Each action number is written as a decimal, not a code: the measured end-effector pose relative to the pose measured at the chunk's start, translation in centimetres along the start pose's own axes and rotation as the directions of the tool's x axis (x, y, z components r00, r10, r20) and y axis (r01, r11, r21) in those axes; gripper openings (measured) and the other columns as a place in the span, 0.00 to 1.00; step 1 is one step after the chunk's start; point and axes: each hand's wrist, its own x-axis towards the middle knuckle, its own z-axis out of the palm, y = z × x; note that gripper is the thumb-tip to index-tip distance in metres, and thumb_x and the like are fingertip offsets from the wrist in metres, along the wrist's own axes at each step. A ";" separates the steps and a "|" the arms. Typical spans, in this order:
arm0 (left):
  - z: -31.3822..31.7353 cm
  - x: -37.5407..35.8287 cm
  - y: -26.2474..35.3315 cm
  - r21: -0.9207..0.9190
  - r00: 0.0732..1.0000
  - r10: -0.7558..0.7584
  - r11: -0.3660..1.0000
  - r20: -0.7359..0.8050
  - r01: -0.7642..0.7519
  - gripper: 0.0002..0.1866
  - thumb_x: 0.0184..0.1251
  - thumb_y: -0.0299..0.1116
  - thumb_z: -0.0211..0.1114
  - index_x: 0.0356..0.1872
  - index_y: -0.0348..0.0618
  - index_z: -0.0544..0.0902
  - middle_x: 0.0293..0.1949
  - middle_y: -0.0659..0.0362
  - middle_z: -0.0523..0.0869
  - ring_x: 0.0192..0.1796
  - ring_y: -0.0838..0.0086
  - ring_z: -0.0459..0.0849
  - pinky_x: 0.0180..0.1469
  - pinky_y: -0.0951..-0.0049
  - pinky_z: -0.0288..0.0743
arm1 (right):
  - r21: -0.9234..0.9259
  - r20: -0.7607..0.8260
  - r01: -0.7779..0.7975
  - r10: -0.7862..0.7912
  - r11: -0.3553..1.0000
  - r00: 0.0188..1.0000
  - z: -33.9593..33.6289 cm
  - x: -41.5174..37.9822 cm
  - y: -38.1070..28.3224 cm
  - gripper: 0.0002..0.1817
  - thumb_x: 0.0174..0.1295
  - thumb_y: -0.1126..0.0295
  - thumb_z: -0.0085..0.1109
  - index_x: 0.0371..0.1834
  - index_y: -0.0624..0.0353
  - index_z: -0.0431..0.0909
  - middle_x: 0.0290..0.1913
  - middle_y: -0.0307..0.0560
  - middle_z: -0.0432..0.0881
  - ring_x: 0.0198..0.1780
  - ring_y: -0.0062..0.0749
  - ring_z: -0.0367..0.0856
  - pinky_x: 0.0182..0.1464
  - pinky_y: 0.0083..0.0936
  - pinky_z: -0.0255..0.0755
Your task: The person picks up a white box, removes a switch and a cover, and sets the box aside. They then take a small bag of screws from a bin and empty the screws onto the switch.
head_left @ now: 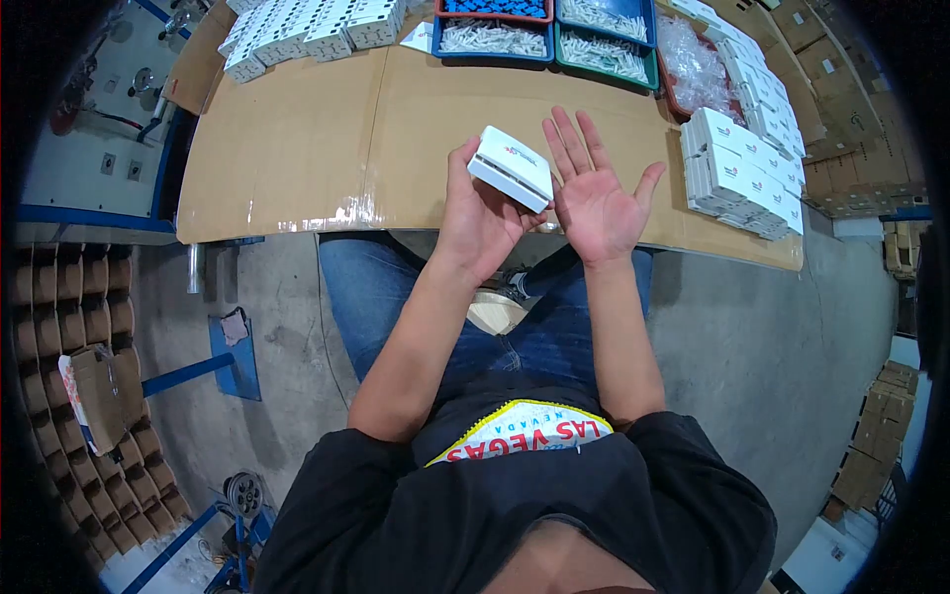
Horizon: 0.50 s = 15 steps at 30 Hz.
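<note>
A small white box [513, 166] with printing on its top is gripped in my left hand [479, 220], thumb along its left side and fingers beneath. It is held tilted above the front edge of the cardboard-covered table [297, 148]. Right beside the box, my right hand [598, 203] is turned palm up with its fingers stretched and thumb spread, and nothing lies on the palm.
White boxes [742, 173] stand stacked at the table's right, and more white boxes [327, 25] fill the back left. Trays [552, 59] at the back hold white and blue small parts. Clear plastic bags [693, 64] fill a reddish bin. Cardboard dividers [74, 297] stand on the left.
</note>
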 end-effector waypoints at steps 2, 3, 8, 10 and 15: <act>-0.1 0.0 0.0 0.000 1.000 -0.002 1.000 0.003 0.002 0.35 0.75 0.67 0.48 0.57 0.44 0.79 0.47 0.51 0.88 0.42 0.60 0.86 0.44 0.62 0.80 | -0.045 -0.046 0.016 -0.018 0.999 0.999 0.2 0.0 0.1 0.63 0.65 0.18 0.34 0.85 0.67 0.49 0.87 0.64 0.44 0.88 0.55 0.40 0.83 0.54 0.50; -0.1 0.0 0.0 0.004 1.000 -0.005 1.000 0.012 0.005 0.35 0.75 0.67 0.48 0.57 0.44 0.79 0.47 0.51 0.88 0.42 0.60 0.86 0.44 0.61 0.80 | -0.045 -0.046 0.016 -0.018 0.999 0.999 0.2 0.0 0.1 0.63 0.65 0.18 0.34 0.85 0.67 0.49 0.87 0.64 0.44 0.88 0.55 0.40 0.83 0.54 0.50; 0.1 -0.1 0.0 0.005 1.000 0.001 1.000 0.015 -0.001 0.34 0.75 0.67 0.47 0.57 0.44 0.79 0.48 0.52 0.87 0.43 0.60 0.86 0.46 0.61 0.80 | -0.087 -0.091 0.023 -0.031 0.996 0.995 0.5 -0.1 0.2 0.60 0.68 0.21 0.34 0.84 0.67 0.53 0.86 0.65 0.46 0.88 0.55 0.41 0.84 0.54 0.47; 0.1 -0.2 0.0 0.005 1.000 0.002 1.000 0.007 -0.002 0.35 0.75 0.67 0.47 0.58 0.45 0.79 0.49 0.50 0.87 0.44 0.60 0.87 0.47 0.61 0.80 | -0.208 -0.166 0.060 -0.096 0.976 0.982 0.4 0.1 0.5 0.51 0.73 0.30 0.41 0.81 0.67 0.57 0.83 0.65 0.55 0.85 0.54 0.51 0.80 0.51 0.58; -0.2 0.0 -0.1 0.029 1.000 -0.010 1.000 0.018 0.010 0.36 0.76 0.67 0.46 0.61 0.44 0.78 0.53 0.45 0.87 0.46 0.59 0.87 0.48 0.61 0.81 | -0.806 -0.245 0.046 -0.403 0.591 0.882 -0.9 0.3 1.5 0.22 0.78 0.67 0.59 0.69 0.66 0.70 0.71 0.62 0.75 0.73 0.48 0.76 0.75 0.40 0.71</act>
